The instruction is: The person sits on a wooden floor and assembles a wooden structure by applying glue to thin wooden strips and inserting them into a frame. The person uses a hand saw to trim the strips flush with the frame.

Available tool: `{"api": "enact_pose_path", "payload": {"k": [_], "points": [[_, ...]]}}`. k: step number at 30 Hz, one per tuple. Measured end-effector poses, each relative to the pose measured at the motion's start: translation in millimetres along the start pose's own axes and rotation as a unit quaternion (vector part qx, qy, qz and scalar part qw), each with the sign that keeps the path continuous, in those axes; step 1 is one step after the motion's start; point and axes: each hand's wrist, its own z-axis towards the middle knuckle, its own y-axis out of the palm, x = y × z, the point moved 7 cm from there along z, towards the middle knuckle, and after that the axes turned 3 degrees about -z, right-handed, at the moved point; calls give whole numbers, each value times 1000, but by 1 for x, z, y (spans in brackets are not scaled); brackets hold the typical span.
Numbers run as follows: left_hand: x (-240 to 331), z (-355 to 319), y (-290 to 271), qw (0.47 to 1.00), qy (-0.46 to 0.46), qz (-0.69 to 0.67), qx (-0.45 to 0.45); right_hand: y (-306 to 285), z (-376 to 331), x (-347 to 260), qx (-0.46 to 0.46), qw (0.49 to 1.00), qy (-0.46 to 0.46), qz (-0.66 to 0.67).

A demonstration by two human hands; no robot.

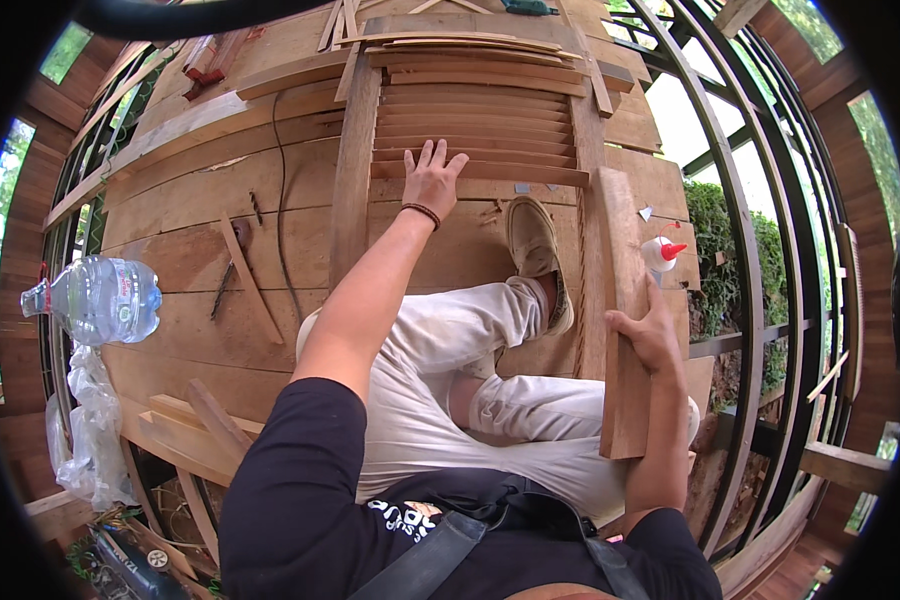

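Note:
A louvred wooden frame lies before me, its two side rails [356, 180] joined by several thin slats [475, 135] in the upper part. My left hand [432, 183] is spread flat at the lowest slat, fingers pointing away from me, apparently resting on it. My right hand [655, 332] grips a thick wooden block [626, 400] by its outer side, thumb over its face and the other fingers partly hidden. The block lies lengthwise along the right rail, its near end by my knee. A white glue bottle [658, 254] with a red tip stands just beyond my right hand.
My shoe [532, 237] sits inside the frame. On the plank floor at left are a thin wood strip [250, 280], a drill bit [222, 290] and a dark cord [282, 200]. A large water bottle [105, 298] stands far left. Dark metal railings [745, 220] run along the right.

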Motion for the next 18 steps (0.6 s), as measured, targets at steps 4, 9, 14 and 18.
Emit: {"api": "enact_pose_path", "payload": {"k": [4, 9, 14, 18], "points": [[-6, -4, 1, 1000, -2, -8, 3, -2, -7, -20, 48, 995, 52, -69], [-2, 0, 0, 1000, -2, 8, -7, -1, 0, 15, 17, 1000, -13, -21], [2, -1, -7, 999, -15, -18, -22, 1, -10, -9, 49, 997, 22, -50], [-3, -2, -5, 999, -16, 1, -30, 2, -5, 1, 5, 999, -17, -42]]}}
